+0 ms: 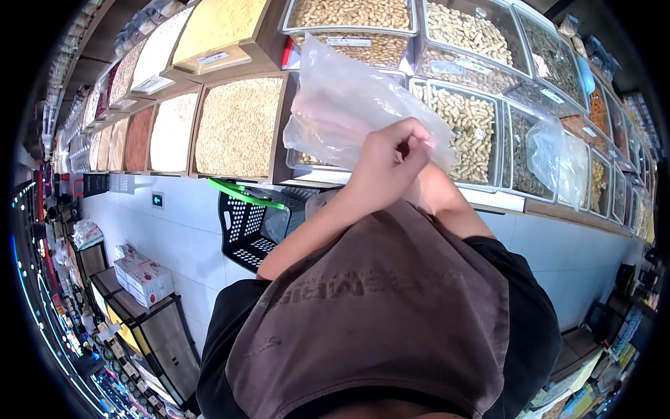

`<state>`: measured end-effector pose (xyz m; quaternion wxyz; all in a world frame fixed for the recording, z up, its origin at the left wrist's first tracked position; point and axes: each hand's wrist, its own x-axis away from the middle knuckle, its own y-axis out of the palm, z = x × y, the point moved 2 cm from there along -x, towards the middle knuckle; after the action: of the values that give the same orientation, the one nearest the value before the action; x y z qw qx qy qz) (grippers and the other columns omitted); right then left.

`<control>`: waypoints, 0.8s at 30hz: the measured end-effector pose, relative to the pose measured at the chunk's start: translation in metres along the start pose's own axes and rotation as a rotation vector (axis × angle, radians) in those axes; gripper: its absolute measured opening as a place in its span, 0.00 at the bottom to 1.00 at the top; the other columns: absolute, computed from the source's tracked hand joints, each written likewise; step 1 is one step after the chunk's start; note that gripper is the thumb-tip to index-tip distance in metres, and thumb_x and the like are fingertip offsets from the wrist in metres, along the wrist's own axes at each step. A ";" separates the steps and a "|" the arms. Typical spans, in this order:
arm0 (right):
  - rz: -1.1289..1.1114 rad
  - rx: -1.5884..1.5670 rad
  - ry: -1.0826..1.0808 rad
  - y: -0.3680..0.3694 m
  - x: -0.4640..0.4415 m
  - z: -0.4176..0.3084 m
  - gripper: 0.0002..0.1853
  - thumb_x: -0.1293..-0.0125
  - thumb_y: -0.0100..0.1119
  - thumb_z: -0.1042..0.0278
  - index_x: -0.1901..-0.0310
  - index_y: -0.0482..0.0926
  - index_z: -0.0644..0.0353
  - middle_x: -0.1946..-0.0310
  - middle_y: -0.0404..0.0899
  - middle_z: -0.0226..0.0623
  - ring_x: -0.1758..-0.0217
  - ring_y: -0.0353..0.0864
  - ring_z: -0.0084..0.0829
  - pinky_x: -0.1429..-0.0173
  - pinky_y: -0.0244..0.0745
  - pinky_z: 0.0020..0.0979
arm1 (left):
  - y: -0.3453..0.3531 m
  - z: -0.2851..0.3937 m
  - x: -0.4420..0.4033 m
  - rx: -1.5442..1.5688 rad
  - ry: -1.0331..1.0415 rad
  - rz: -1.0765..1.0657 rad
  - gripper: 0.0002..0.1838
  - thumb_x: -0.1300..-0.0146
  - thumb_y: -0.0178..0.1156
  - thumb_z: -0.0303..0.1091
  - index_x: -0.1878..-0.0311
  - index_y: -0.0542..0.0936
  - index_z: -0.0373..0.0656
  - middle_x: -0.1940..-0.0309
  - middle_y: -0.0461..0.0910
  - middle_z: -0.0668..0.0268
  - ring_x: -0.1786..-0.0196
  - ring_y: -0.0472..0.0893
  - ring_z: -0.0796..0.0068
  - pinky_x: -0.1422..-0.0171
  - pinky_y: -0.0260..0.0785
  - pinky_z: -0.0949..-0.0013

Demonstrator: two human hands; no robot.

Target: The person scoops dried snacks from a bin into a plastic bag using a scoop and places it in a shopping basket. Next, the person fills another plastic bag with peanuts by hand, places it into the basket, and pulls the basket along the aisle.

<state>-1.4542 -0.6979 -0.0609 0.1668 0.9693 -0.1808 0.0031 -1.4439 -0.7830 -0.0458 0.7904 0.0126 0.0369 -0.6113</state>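
Observation:
A crumpled clear plastic bag point(349, 94) spreads out in front of me over the peanut bins. My left hand point(387, 164) is closed, its thumb and fingertips pinching the bag near its right side. Behind it, my right hand point(424, 187) is mostly hidden; only the wrist side shows plainly. A pinkish shape shows dimly through the plastic and may be part of that hand, but its fingers cannot be made out. Just past the bag lies a bin of unshelled peanuts point(472, 129).
Wooden bins of pale grain point(239, 126) and yellow grain point(216, 31) run off to the left. Another clear bag point(548, 153) hangs over bins on the right. A black shopping basket point(241, 234) with a green handle point(244, 192) stands below left. White cartons point(143, 276) sit farther left.

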 end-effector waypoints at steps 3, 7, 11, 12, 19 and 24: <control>-0.048 0.175 -0.039 0.015 -0.005 -0.008 0.11 0.27 0.50 0.61 0.57 0.77 0.60 0.63 0.76 0.29 0.63 0.75 0.20 0.62 0.72 0.24 | -0.011 0.000 -0.002 0.051 -0.036 0.015 0.09 0.28 0.55 0.32 0.64 0.75 0.38 0.74 0.74 0.74 0.70 0.70 0.89 0.63 0.64 0.78; -0.106 0.453 -0.088 0.030 -0.011 -0.015 0.12 0.26 0.49 0.62 0.55 0.77 0.61 0.61 0.76 0.29 0.60 0.76 0.20 0.59 0.72 0.24 | -0.016 -0.003 0.000 0.119 -0.043 0.025 0.08 0.28 0.55 0.30 0.64 0.76 0.38 0.74 0.74 0.74 0.70 0.71 0.88 0.63 0.65 0.78; -0.158 0.747 -0.097 0.041 -0.019 -0.014 0.12 0.26 0.48 0.62 0.54 0.76 0.62 0.59 0.77 0.30 0.57 0.76 0.20 0.55 0.73 0.24 | -0.032 0.008 -0.001 0.045 -0.042 0.129 0.06 0.29 0.56 0.29 0.64 0.77 0.38 0.73 0.75 0.73 0.70 0.72 0.87 0.63 0.65 0.77; -0.173 0.837 -0.094 0.043 -0.022 -0.012 0.12 0.25 0.48 0.62 0.54 0.76 0.62 0.59 0.77 0.30 0.57 0.76 0.20 0.54 0.74 0.24 | -0.047 0.010 -0.002 0.004 -0.004 0.225 0.06 0.30 0.56 0.28 0.64 0.77 0.38 0.73 0.75 0.73 0.70 0.72 0.86 0.63 0.65 0.77; -0.297 0.318 -0.067 0.024 -0.015 -0.017 0.19 0.25 0.49 0.56 0.43 0.75 0.62 0.51 0.80 0.37 0.50 0.81 0.30 0.45 0.77 0.30 | -0.174 0.023 0.034 0.083 0.168 0.760 0.06 0.31 0.56 0.31 0.61 0.79 0.40 0.71 0.78 0.69 0.68 0.75 0.83 0.62 0.67 0.79; -0.209 0.654 -0.397 -0.028 -0.012 -0.059 0.21 0.27 0.54 0.55 0.41 0.75 0.61 0.46 0.80 0.41 0.47 0.82 0.33 0.42 0.78 0.36 | -0.227 0.012 0.070 0.166 0.101 0.968 0.08 0.31 0.56 0.32 0.56 0.78 0.37 0.64 0.78 0.66 0.63 0.78 0.78 0.57 0.72 0.74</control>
<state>-1.4522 -0.6504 -0.0144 -0.1893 0.9662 -0.0991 -0.1439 -1.6458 -0.9083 -0.0337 0.9773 0.1210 0.0160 -0.1733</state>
